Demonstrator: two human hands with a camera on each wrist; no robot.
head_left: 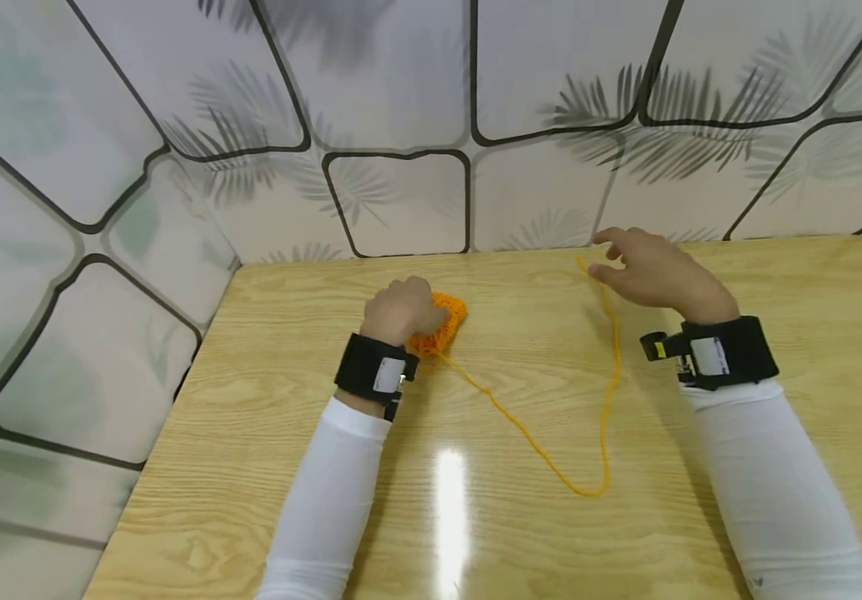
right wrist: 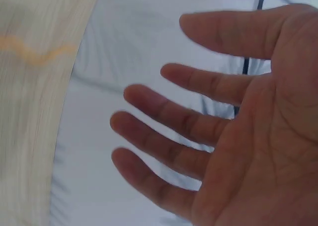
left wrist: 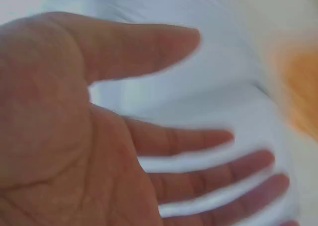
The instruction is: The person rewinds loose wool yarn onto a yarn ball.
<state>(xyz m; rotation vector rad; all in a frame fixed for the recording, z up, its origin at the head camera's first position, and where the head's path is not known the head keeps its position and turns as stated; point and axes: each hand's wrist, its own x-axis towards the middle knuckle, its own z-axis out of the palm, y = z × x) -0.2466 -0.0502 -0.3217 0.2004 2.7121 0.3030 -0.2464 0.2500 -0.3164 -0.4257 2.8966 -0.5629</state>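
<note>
An orange crocheted piece (head_left: 452, 317) lies on the table, partly hidden by my left hand (head_left: 399, 310) in the head view. In the left wrist view that hand (left wrist: 99, 126) has its thumb and fingers spread straight with nothing between them, and the blurred orange piece (left wrist: 303, 87) shows beyond them. A strand of yellow-orange yarn (head_left: 521, 425) runs from the piece toward me, loops, and goes back up to the far edge. By that end hovers my right hand (head_left: 652, 271), fingers loosely bent; in the right wrist view the hand (right wrist: 233, 116) holds nothing, apart from the blurred yarn (right wrist: 35, 56).
The light wooden table (head_left: 288, 492) meets a patterned wall panel (head_left: 401, 204) along its far edge. Another patterned panel (head_left: 93, 350) stands along the left side. Both wrists wear black straps (head_left: 734, 350) with small cameras.
</note>
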